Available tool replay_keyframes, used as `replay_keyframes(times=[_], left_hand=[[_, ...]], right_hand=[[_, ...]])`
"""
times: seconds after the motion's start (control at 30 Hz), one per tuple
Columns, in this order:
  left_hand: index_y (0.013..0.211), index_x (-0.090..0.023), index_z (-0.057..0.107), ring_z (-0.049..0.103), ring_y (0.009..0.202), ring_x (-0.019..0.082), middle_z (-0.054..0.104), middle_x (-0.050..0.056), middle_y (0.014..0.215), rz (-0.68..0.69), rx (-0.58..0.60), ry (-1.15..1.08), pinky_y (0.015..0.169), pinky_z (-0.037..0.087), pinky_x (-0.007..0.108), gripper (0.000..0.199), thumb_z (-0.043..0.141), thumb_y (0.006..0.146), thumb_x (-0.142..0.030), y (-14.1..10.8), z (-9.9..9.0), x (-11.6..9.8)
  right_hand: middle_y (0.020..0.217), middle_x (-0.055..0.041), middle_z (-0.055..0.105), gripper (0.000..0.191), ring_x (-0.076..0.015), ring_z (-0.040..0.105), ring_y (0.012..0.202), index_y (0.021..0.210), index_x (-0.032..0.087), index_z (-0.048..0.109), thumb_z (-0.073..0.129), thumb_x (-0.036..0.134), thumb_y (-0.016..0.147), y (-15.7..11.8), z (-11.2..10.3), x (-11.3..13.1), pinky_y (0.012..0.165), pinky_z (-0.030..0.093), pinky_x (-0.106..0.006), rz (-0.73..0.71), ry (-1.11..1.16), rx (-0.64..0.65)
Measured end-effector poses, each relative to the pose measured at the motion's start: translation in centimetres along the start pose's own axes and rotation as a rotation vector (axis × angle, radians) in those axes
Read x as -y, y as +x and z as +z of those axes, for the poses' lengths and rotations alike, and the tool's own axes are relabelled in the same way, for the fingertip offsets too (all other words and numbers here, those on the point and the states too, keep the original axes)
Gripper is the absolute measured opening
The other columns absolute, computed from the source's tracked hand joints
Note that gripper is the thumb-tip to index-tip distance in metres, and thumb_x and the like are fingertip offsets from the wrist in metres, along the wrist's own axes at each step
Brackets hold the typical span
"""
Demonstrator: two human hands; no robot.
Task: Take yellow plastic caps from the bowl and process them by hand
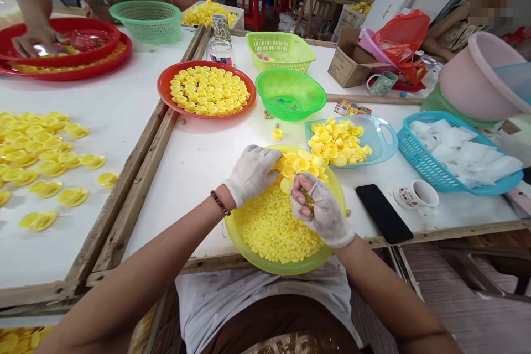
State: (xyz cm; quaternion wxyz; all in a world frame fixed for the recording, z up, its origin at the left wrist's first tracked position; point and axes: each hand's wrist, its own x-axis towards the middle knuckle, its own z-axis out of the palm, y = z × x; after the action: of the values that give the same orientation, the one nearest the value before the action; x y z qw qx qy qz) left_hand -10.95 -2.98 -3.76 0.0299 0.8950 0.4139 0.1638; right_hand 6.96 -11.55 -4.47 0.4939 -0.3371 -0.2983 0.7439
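Observation:
A yellow bowl [341, 199] stands at the table's front edge, holding many small yellow beads [277, 232] with a heap of small yellow plastic cups [304, 161] at its far side. My left hand [254, 175], in a white fingertip-less glove, is over the bowl's left rim beside the cups. Its fingers are curled together, and what they hold, if anything, is hidden. My right hand [321, 207], gloved likewise, is closed above the beads at the right. Yellow beads seem to show between its curled fingers and palm.
A light blue tray [379, 141] of yellow cups, a green bowl [290, 94] and a red plate [165, 88] of cups stand beyond. To the right are a phone [384, 213], a mug [417, 194] and a blue basket [418, 146]. Another person's hand [37, 38] is in a red tray.

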Motion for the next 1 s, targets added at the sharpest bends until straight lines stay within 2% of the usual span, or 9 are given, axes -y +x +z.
replay_keyframes(times=[0.1, 0.17, 0.27, 0.3, 0.37, 0.43, 0.6, 0.8, 1.0], left_hand=[[0.105, -0.014, 0.07, 0.064, 0.09, 0.026, 0.07, 0.01, 0.096, -0.011, 0.017, 0.001, 0.086, 0.05, 0.042, 0.024, 0.053, 0.094, -0.026, -1.3, -2.2, -0.3], [0.096, -0.017, 0.072, 0.063, 0.084, 0.024, 0.067, 0.009, 0.09, 0.024, 0.122, 0.014, 0.079, 0.05, 0.039, 0.023, 0.051, 0.095, -0.024, -2.5, -3.3, -0.5], [0.101, -0.018, 0.072, 0.063, 0.082, 0.024, 0.067, 0.009, 0.094, 0.055, 0.235, 0.008, 0.076, 0.05, 0.038, 0.021, 0.054, 0.095, -0.026, -4.4, -3.3, -0.5], [0.11, -0.018, 0.07, 0.064, 0.086, 0.025, 0.067, 0.01, 0.1, 0.034, 0.203, -0.002, 0.078, 0.051, 0.039, 0.024, 0.057, 0.095, -0.03, -5.1, -3.0, -0.5], [0.126, -0.016, 0.062, 0.064, 0.096, 0.028, 0.066, 0.013, 0.113, -0.053, 0.06, -0.014, 0.084, 0.052, 0.043, 0.046, 0.066, 0.091, -0.045, -6.3, -2.1, -0.4], [0.129, -0.014, 0.058, 0.063, 0.101, 0.031, 0.064, 0.015, 0.118, -0.148, -0.057, -0.013, 0.087, 0.052, 0.046, 0.06, 0.072, 0.085, -0.053, -7.5, -1.3, -0.5], [0.109, -0.018, 0.062, 0.065, 0.102, 0.026, 0.067, 0.01, 0.113, -0.213, -0.166, -0.154, 0.09, 0.051, 0.042, 0.022, 0.064, 0.09, -0.03, -8.4, -0.1, -2.0], [0.092, -0.019, 0.061, 0.062, 0.071, 0.017, 0.068, 0.001, 0.081, -0.251, -0.141, -0.451, 0.068, 0.05, 0.03, 0.011, 0.063, 0.084, -0.027, -7.3, -0.3, -5.2], [0.089, -0.017, 0.063, 0.061, 0.068, 0.015, 0.067, 0.0, 0.077, -0.279, -0.144, -0.562, 0.065, 0.048, 0.028, 0.012, 0.066, 0.083, -0.027, -7.0, -0.6, -5.8]], right_hand=[[0.064, 0.0068, 0.046, 0.029, -0.0027, 0.038, 0.043, 0.082, 0.019, 0.054, 0.062, 0.043, 0.096, -0.1, 0.0, 0.1, 0.041, 0.022, -0.016, -0.004, -0.002, 0.004], [0.064, 0.0067, 0.046, 0.028, -0.0026, 0.037, 0.043, 0.082, 0.019, 0.054, 0.062, 0.042, 0.096, -0.1, 0.1, 0.1, 0.042, 0.022, -0.017, -0.002, 0.002, 0.009], [0.065, 0.0068, 0.046, 0.028, -0.0026, 0.037, 0.043, 0.083, 0.019, 0.053, 0.062, 0.043, 0.096, 0.1, 0.4, 0.2, 0.042, 0.021, -0.017, 0.009, 0.005, 0.017], [0.065, 0.007, 0.046, 0.028, -0.0026, 0.036, 0.043, 0.083, 0.02, 0.053, 0.062, 0.043, 0.096, 0.1, 0.4, 0.2, 0.042, 0.021, -0.017, 0.011, 0.005, 0.017], [0.065, 0.0073, 0.045, 0.029, -0.0027, 0.035, 0.043, 0.083, 0.02, 0.053, 0.064, 0.044, 0.095, 0.1, 0.5, 0.3, 0.041, 0.02, -0.017, 0.014, 0.003, 0.013], [0.065, 0.0075, 0.045, 0.03, -0.0029, 0.035, 0.043, 0.082, 0.02, 0.052, 0.066, 0.043, 0.093, 0.1, 0.7, 0.4, 0.041, 0.02, -0.018, 0.011, -0.004, 0.003], [0.066, 0.0071, 0.045, 0.032, -0.0028, 0.035, 0.045, 0.08, 0.02, 0.051, 0.067, 0.045, 0.092, 0.8, 2.3, 1.2, 0.042, 0.022, -0.018, -0.029, -0.038, -0.009], [0.064, 0.0071, 0.044, 0.035, -0.0046, 0.037, 0.047, 0.08, 0.022, 0.051, 0.072, 0.049, 0.086, 2.5, 5.3, 1.4, 0.042, 0.028, -0.019, -0.238, -0.061, -0.001], [0.065, 0.0073, 0.044, 0.026, -0.0055, 0.038, 0.047, 0.093, 0.024, 0.055, 0.069, 0.047, 0.09, 3.1, 5.5, 0.7, 0.042, 0.029, -0.019, -0.334, -0.096, 0.002]])
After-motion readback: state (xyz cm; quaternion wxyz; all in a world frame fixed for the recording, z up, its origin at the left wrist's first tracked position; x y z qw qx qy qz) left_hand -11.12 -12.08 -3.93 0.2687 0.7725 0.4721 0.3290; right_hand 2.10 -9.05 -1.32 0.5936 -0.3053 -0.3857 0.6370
